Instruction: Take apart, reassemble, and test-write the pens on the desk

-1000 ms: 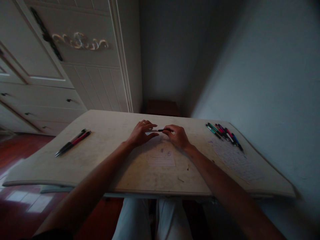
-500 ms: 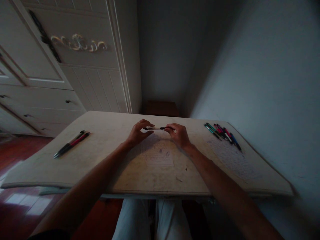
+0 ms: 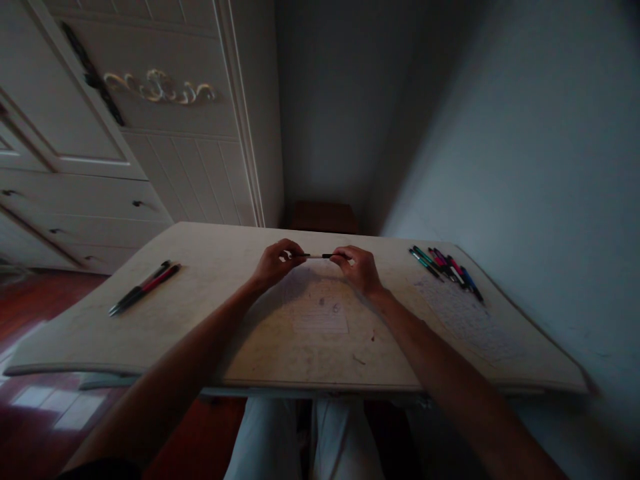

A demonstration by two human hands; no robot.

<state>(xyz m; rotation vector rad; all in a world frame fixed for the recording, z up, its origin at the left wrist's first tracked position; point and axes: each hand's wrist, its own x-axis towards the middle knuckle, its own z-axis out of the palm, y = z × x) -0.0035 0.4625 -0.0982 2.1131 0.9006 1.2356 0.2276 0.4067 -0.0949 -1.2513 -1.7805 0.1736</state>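
A slim pen (image 3: 317,256), pale in the middle and black toward both ends, is held level above the far half of the table. My left hand (image 3: 275,263) pinches its left end between thumb and fingers. At the other end, my right hand (image 3: 357,267) has its fingers closed on the black part. The fingers cover both tips of the pen. Below my hands, a sheet of paper (image 3: 320,320) with faint writing lies on the tabletop.
Two pens (image 3: 145,288) lie at the left of the table (image 3: 200,247). At the right, several coloured pens (image 3: 450,268) rest beside a written sheet (image 3: 470,320). A white cabinet (image 3: 190,167) stands behind left, and a wall (image 3: 550,167) borders the right.
My left thumb and fingers have closed onto the pen's left end; half a second ago they were spread more around it. My right hand has barely moved.
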